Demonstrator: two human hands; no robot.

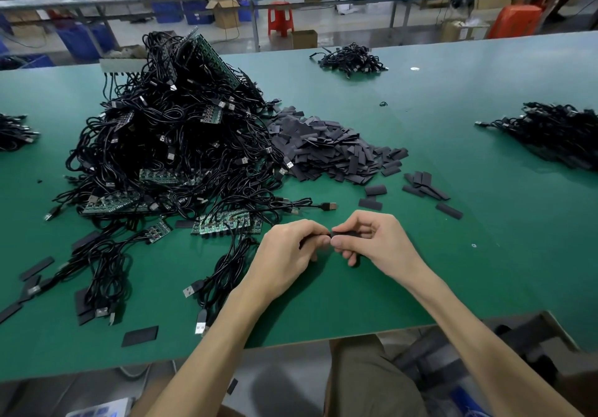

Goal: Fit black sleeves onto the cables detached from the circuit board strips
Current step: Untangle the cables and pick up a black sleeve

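Cable heap (168, 144): tangled black cables, many joined to green circuit board strips, are piled on the green table (453, 255) at ten o'clock from the hands.
Sleeve pile (326, 151): loose flat black sleeves are heaped at twelve o'clock, touching the heap's right edge; strays are scattered at one and at eight o'clock.
Side bundle (556, 135): a separate mound of cables is seen at two o'clock, well apart; whether sleeves are fitted cannot be told.
Board strip (223, 224): one strip lies near the left hand, at ten o'clock.
Left hand (288, 255): the fingers are curled round a cable end (312, 238), pinched near its tip.
Right hand (378, 242): one sleeve is pinched between thumb and fingers.
Held sleeve (343, 233): its mouth is set against the cable tip, above the table's near part.
Step in hand: threading is judged to be starting. The flat sleeve is best squeezed at its edges so that the mouth is opened, and the cable gripped close to its tip and fed straight, so that buckling is avoided.
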